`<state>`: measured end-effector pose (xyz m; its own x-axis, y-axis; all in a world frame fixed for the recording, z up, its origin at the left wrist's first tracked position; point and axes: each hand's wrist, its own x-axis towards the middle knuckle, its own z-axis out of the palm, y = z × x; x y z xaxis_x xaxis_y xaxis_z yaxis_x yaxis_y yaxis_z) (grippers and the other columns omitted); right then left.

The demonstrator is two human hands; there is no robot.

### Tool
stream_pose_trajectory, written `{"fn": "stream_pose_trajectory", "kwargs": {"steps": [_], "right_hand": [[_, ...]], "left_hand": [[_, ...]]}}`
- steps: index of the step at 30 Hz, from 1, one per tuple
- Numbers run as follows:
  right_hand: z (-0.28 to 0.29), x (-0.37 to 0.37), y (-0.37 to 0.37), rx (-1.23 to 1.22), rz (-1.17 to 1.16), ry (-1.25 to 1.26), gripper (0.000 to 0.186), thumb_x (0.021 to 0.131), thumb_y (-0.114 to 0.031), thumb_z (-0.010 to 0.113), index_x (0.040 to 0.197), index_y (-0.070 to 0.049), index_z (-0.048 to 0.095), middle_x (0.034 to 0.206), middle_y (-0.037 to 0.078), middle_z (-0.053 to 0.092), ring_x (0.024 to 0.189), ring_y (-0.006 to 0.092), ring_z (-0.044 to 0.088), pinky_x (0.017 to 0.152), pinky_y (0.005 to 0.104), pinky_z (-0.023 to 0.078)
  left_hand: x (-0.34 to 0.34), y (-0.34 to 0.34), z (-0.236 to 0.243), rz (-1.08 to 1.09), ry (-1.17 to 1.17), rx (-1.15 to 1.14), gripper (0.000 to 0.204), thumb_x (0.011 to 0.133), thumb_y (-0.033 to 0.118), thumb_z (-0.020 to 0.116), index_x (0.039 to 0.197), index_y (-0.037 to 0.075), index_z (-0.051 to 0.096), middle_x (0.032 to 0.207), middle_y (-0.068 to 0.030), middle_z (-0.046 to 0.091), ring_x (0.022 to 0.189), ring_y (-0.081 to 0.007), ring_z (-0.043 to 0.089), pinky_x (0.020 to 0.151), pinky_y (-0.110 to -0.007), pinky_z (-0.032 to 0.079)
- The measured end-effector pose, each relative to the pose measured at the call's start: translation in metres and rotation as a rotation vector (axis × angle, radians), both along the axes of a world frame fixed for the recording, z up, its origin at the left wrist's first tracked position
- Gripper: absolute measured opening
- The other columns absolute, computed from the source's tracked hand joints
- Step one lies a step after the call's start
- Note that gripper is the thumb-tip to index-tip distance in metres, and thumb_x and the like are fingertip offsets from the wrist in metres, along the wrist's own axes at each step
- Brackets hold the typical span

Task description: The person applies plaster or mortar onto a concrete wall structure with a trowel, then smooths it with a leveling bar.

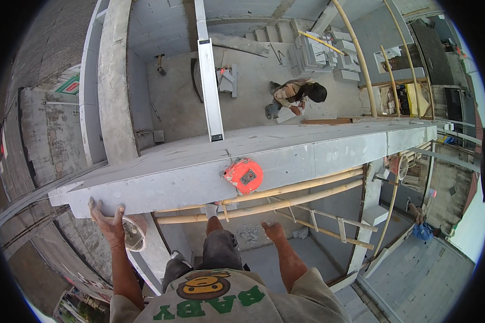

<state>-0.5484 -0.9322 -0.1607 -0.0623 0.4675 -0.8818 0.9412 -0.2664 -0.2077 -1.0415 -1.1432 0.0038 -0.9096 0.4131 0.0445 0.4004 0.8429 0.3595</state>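
Note:
A long grey block wall runs across in front of me. My left hand rests at its near left edge, fingers apart and holding nothing. Just below that hand hangs or stands a dusty bucket, partly hidden. On the wall's top sits an orange-red tape measure, apart from both hands. My right hand is curled into a loose fist over the gap on my side; nothing shows sticking out of it. Beyond the tape, a long whitish metal straightedge reaches toward the wall's far edge.
Bamboo poles run beneath the wall on my side, beside a ladder, with a drop to the floor below. Across the wall, another person crouches low near stacked blocks. A concrete column stands at left.

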Motion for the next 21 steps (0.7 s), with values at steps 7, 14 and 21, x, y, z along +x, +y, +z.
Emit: {"fn": "stream_pose_trajectory", "kwargs": {"steps": [7,14,21], "right_hand": [[-0.010,-0.018,-0.002,-0.006,0.063,-0.047,0.049,0.079,-0.047,0.060,0.099,-0.003,0.065,0.094,0.025,0.064,0.095,0.0395,0.060,0.081,0.0426,0.048],[0.000,-0.044,0.010,0.169,0.007,0.116,0.044,0.081,-0.044,0.059,0.093,-0.002,0.065,0.084,0.022,0.065,0.084,0.0371,0.063,0.074,0.0413,0.049],[0.014,-0.038,0.029,0.058,-0.065,-0.098,0.052,0.083,-0.046,0.055,0.099,0.002,0.063,0.099,0.025,0.063,0.098,0.0387,0.059,0.085,0.0426,0.047]], "left_hand": [[0.001,0.002,0.001,-0.027,0.023,-0.047,0.072,0.070,0.034,0.075,0.121,-0.006,0.043,0.138,-0.0209,0.032,0.129,-0.0363,0.029,0.106,-0.045,0.028],[-0.002,-0.007,-0.005,-0.059,0.052,-0.032,0.072,0.071,0.038,0.075,0.119,-0.006,0.045,0.135,-0.0221,0.036,0.128,-0.0368,0.032,0.104,-0.048,0.029],[0.002,-0.004,-0.007,-0.029,0.019,-0.120,0.075,0.075,0.046,0.070,0.122,-0.005,0.043,0.133,-0.0215,0.037,0.124,-0.0351,0.035,0.099,-0.046,0.037]]}}
